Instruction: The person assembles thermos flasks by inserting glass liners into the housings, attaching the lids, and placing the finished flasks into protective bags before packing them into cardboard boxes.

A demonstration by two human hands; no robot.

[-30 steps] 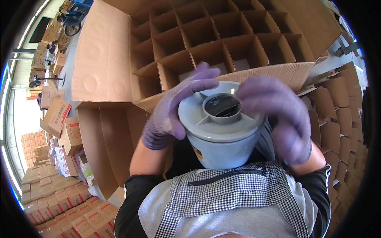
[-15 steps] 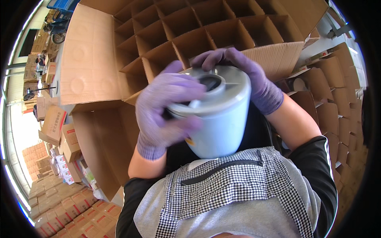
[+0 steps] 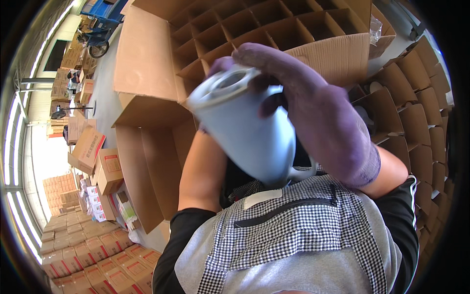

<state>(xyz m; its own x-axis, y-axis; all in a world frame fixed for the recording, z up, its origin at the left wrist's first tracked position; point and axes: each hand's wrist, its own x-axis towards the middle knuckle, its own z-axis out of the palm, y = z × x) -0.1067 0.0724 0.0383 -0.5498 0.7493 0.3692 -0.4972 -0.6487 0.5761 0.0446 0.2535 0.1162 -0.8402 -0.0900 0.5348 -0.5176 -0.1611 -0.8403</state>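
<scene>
"Where do you have the glossy light-blue tapered pot?"

"In front of my chest, tilted, with its round pale-grey lid up and to the left and its curved light-blue handle low on the right, near my black-and-white checked cloth apron. Whether its base touches the apron, I can't tell"

"And your right hand, in the purple knitted glove?"

"Its fingers bend in at the right side of the lid. It's blurred, so I can't tell whether they pinch the rim"

"Your left hand, in the matching purple glove?"

"Mostly behind the pot; a bit shows past the lid's far edge. I can't tell if it is spread or gripping"

"What lies around you?"

"Beyond the pot, a big brown cardboard box with a divider grid; to my left, an open brown cardboard box; to my right, rows of upright brown cardboard dividers"
</scene>
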